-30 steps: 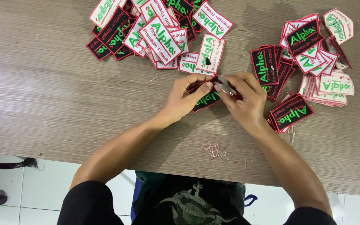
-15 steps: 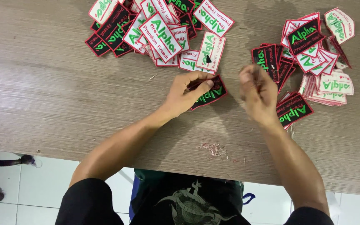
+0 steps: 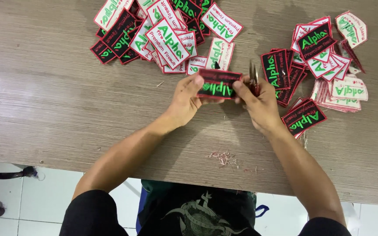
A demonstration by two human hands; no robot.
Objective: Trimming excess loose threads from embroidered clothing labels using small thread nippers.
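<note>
Closest to the camera there's a small scatter of thread scraps [image 3: 225,158] on the wood-grain surface [image 3: 44,113], just below the hands. Both hands are up off the surface pinching one black patch [image 3: 218,84] with green lettering and a red border between them. The left hand [image 3: 188,97] is closed on the patch's left end. The right hand [image 3: 258,101] grips the right end with thumb and fingertip, and it's also got small snips [image 3: 253,77] tucked in, blades pointing up, I think; that bit's a little blurry. Right of the hands is one pile [image 3: 324,65] of black and white patches. Farther back, top left, sits another pile [image 3: 162,35].
</note>
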